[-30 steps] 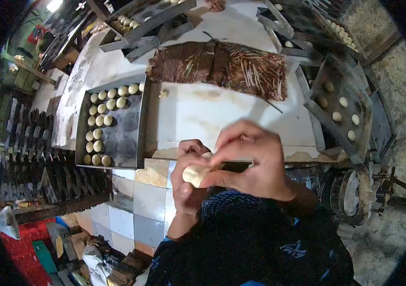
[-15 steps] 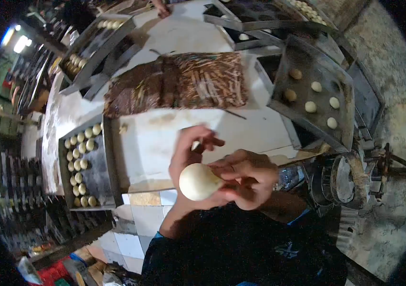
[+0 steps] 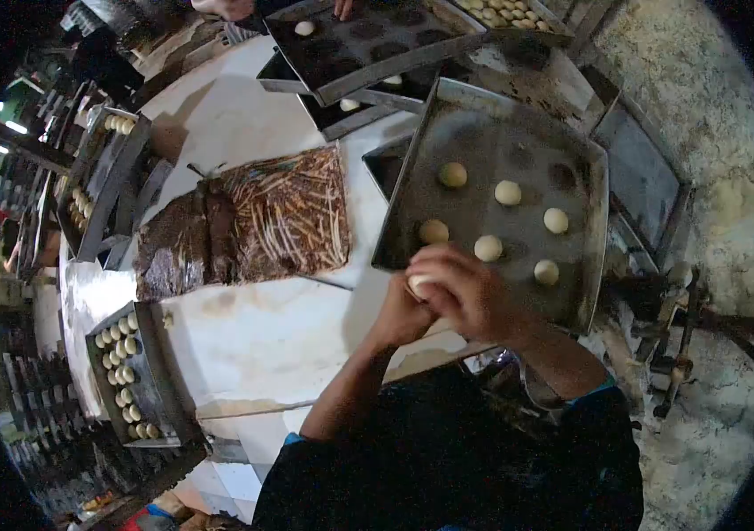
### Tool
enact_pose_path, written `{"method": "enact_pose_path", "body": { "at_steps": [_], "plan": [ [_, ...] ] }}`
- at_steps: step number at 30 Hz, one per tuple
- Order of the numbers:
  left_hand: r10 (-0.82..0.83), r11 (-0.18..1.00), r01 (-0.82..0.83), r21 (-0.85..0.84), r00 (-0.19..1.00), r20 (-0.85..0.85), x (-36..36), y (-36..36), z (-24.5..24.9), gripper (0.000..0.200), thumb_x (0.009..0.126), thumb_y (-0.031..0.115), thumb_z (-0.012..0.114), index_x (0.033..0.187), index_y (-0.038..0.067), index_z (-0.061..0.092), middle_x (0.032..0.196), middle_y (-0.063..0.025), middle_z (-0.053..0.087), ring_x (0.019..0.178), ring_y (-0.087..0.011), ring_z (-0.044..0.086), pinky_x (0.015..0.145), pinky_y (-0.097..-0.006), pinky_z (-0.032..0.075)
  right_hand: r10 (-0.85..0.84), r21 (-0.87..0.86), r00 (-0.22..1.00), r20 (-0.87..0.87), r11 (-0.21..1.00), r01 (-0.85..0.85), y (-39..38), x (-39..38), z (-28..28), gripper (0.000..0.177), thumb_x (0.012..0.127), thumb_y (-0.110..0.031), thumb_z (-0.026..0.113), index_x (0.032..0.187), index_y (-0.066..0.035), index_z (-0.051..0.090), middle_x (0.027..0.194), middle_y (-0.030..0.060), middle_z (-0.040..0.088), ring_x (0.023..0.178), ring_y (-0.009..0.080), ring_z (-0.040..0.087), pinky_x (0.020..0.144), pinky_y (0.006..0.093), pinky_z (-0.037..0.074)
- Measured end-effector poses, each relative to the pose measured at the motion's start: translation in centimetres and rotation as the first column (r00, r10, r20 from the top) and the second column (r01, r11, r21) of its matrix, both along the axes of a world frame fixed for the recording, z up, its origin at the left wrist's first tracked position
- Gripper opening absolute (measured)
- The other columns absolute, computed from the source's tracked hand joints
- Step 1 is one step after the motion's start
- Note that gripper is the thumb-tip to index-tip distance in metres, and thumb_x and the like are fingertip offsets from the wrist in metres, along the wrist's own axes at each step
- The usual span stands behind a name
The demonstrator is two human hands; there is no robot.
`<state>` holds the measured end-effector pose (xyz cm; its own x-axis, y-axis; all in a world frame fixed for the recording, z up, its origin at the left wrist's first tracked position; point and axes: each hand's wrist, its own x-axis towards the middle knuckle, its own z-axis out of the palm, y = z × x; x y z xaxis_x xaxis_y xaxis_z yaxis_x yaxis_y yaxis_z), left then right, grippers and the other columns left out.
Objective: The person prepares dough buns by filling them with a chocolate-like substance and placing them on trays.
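My left hand (image 3: 405, 311) is closed around a pale dough ball (image 3: 419, 285), of which only a small part shows. My right hand (image 3: 458, 288) lies over the same ball with its fingers curled, pressed against my left. Both hands are over the near left edge of a dark metal tray (image 3: 519, 142). Several round dough balls sit spaced out on that tray, among them one (image 3: 488, 248) just beyond my right hand and a browner one (image 3: 434, 232) above my fingers.
A dark brown streaked slab (image 3: 284, 217) lies on the white table (image 3: 253, 341). Trays of dough balls stand at the left (image 3: 184, 416) and far left (image 3: 116, 199). More trays (image 3: 377, 71) overlap at the back, with another person's hand (image 3: 342, 9) there.
The view has turned right, so the tray is nearer the centre. My hands have moved over its near edge and closed together, largely covering the dough ball that showed fully before.
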<state>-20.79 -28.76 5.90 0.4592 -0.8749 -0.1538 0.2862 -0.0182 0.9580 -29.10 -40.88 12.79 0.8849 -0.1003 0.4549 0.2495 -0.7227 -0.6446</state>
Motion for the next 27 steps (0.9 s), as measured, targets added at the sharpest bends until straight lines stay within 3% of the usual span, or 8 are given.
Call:
{"method": "enact_pose_path", "body": {
  "at_steps": [3,7,11,13,19,23,25,27],
  "plan": [
    [-0.150,0.988,0.144,0.059,0.982,0.115,1.8,0.3,2.8,0.047,0.076,0.012,0.079,0.116,0.003,0.056,0.070,0.0019,0.051,0.068,-0.0074,0.048,0.059,-0.0244,0.040,-0.032,0.367,0.972,-0.231,0.923,0.117,-6.6,1.7,-1.1,0.016,0.092,-0.014,0.056,0.099,-0.001,0.062,0.093,0.0113,0.064,0.091,0.0206,0.063,0.083,0.0330,0.048],
    [0.203,0.975,-0.215,0.047,0.961,0.185,4.2,5.6,2.0,0.042,0.079,0.006,0.076,0.115,0.005,0.056,0.068,0.0053,0.037,0.065,-0.0060,0.037,0.059,-0.0210,0.032,-0.416,0.058,0.909,0.036,0.909,0.414,-17.6,9.7,-6.2,0.026,0.096,-0.021,0.053,0.105,0.003,0.060,0.098,0.0150,0.066,0.088,0.0278,0.064,0.078,0.0350,0.049],
    [0.508,0.852,-0.523,0.035,0.841,0.186,4.9,13.8,1.0,0.035,0.081,0.000,0.071,0.112,0.006,0.057,0.068,0.0064,0.039,0.065,-0.0048,0.037,0.060,-0.0196,0.031,-0.511,-0.524,0.815,-0.274,0.790,0.319,-22.6,11.9,-15.5,0.044,0.098,-0.024,0.052,0.136,-0.004,0.043,0.138,0.0239,0.043,0.127,0.0386,0.044,0.105,0.0402,0.038],
    [0.616,0.772,-0.634,0.043,0.764,0.195,5.1,17.6,0.4,0.030,0.081,0.001,0.070,0.109,0.006,0.058,0.068,0.0062,0.041,0.064,-0.0042,0.038,0.058,-0.0190,0.031,-0.325,-0.276,0.819,-0.474,0.937,0.212,-21.9,11.1,-13.1,0.055,0.097,-0.027,0.053,0.144,-0.007,0.032,0.148,0.0241,0.029,0.139,0.0377,0.026,0.113,0.0439,0.025],
    [0.725,0.434,-0.867,0.246,0.498,0.476,2.9,31.4,-3.5,0.017,0.082,0.013,0.073,0.094,0.005,0.065,0.064,0.0010,0.046,0.060,-0.0073,0.044,0.054,-0.0222,0.036,-0.191,-0.494,0.938,0.289,0.810,0.317,-22.5,13.4,-9.3,0.043,0.096,-0.025,0.051,0.133,-0.003,0.050,0.137,0.0211,0.047,0.129,0.0384,0.041,0.110,0.0469,0.027],
    [0.287,0.076,-0.945,-0.318,-0.285,0.915,9.0,50.7,-4.7,0.021,0.074,0.006,0.071,0.095,0.007,0.068,0.071,-0.0057,0.061,0.066,-0.0221,0.056,0.066,-0.0329,0.045,-0.316,-0.375,0.877,0.361,0.812,0.447,-7.7,11.0,-3.3,0.028,0.097,-0.018,0.054,0.117,0.001,0.061,0.121,0.0185,0.056,0.102,0.0295,0.058,0.087,0.0374,0.049],
    [-0.069,-0.438,-0.899,-0.002,0.032,0.997,13.3,62.7,-3.2,0.027,0.080,0.027,0.065,0.098,0.008,0.069,0.110,-0.0144,0.058,0.107,-0.0338,0.047,0.089,-0.0500,0.036,-0.282,-0.187,0.949,0.141,0.934,0.305,1.3,10.8,-3.3,0.021,0.095,-0.015,0.056,0.105,0.001,0.064,0.104,0.0148,0.064,0.097,0.0285,0.060,0.083,0.0392,0.049],
    [-0.188,-0.575,-0.796,0.191,0.356,0.916,16.0,70.4,-6.6,0.039,0.082,0.038,0.059,0.100,0.004,0.068,0.122,-0.0186,0.050,0.117,-0.0395,0.037,0.095,-0.0583,0.027,-0.157,-0.346,0.977,0.144,0.917,0.198,10.1,11.7,-1.4,0.016,0.092,-0.011,0.057,0.098,0.002,0.064,0.095,0.0134,0.064,0.089,0.0283,0.062,0.080,0.0370,0.049]
  ]
}}
